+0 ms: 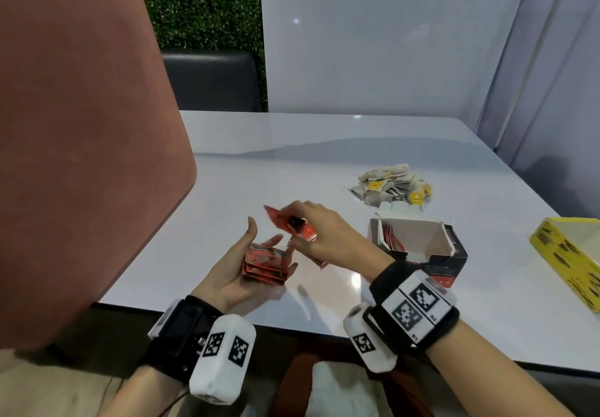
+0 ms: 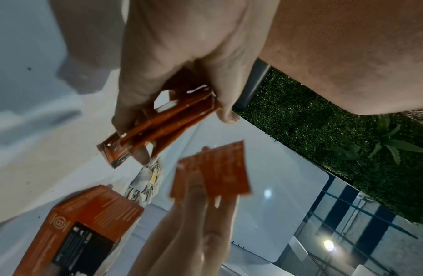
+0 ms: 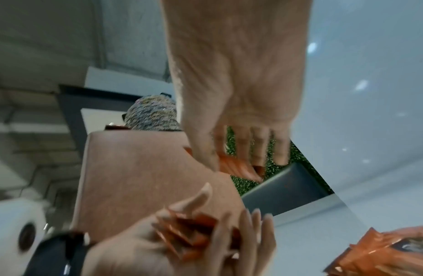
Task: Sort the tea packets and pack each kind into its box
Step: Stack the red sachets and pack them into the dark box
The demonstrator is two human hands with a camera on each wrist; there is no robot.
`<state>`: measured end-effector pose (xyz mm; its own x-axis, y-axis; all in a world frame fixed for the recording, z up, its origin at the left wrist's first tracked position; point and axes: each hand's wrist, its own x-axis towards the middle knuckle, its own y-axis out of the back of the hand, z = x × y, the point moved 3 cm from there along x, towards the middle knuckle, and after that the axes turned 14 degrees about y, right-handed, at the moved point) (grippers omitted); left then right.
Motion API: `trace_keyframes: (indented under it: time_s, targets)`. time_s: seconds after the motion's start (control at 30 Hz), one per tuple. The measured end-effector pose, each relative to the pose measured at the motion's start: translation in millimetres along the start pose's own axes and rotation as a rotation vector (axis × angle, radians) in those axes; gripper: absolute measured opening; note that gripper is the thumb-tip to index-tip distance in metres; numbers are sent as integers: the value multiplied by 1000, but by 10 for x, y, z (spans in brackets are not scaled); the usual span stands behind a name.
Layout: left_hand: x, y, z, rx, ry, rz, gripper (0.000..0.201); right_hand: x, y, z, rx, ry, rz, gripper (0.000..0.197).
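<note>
Wrist bands with white marker blocks (image 1: pixel 224 356) sat nearest the head camera, one on each forearm. Left hand (image 1: pixel 246 264) lay palm up above the tabletop (image 1: pixel 324 163), its fingers (image 2: pixel 139 115) curled loosely round a stack of red tea packets (image 1: pixel 266 264); the thumb stood clear at 12 o'clock. Right hand (image 1: pixel 324 231) hovered just beside it at 2 o'clock, fingers (image 3: pixel 257 145) pinching a single red packet (image 1: pixel 290 223), tilted, raised off the stack. More red packets (image 1: pixel 316 259) lay under the right hand; contact with the tabletop could not be told.

Red-and-black box (image 1: pixel 422 247) stood open at 3 o'clock of the hands, a few red packets upright against its left wall. Pile of white-and-yellow tea bags (image 1: pixel 393 186) lay at 12 o'clock of that box, apart from it. Yellow box (image 1: pixel 568 254) sat at the right tabletop edge, well apart, cut by the frame.
</note>
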<state>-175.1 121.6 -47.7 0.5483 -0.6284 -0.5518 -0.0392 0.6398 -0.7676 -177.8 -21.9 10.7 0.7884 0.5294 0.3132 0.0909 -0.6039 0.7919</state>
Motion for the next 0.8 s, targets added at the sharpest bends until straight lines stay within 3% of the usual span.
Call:
trace_keyframes:
  time_s: [0.1,0.17,0.27,0.43,0.57,0.63,0.7,0.77,0.8]
  targets:
    - [-36,-84,-41,55,9,-33,65,-62,-35,-146,110,213,25,46]
    - [-66,-131,-65,58,30,-34,70,-82,-114,-78,121,268,-15,52]
    - [-99,-196,-95,65,58,-53,71,-90,-113,-8,113,248,-112,52]
    - [-123,-255,-160,74,86,-80,68,-68,-27,-66,10,227,-389,69]
    - [-145,-348,-187,148,73,-91,53,-39,32,-99,-41,182,-483,73]
    - [-163,-367,-139,163,54,-93,50,-40,66,-134,-34,126,-415,71]
    - [-202,-387,-112,127,92,-150,44,-52,170,-178,194,13,-252,70]
    - [-218,-351,-116,92,138,-213,51,-69,295,-200,451,-51,-122,70]
    - [-221,-331,-126,87,141,-220,54,-68,340,-203,470,-52,-106,68]
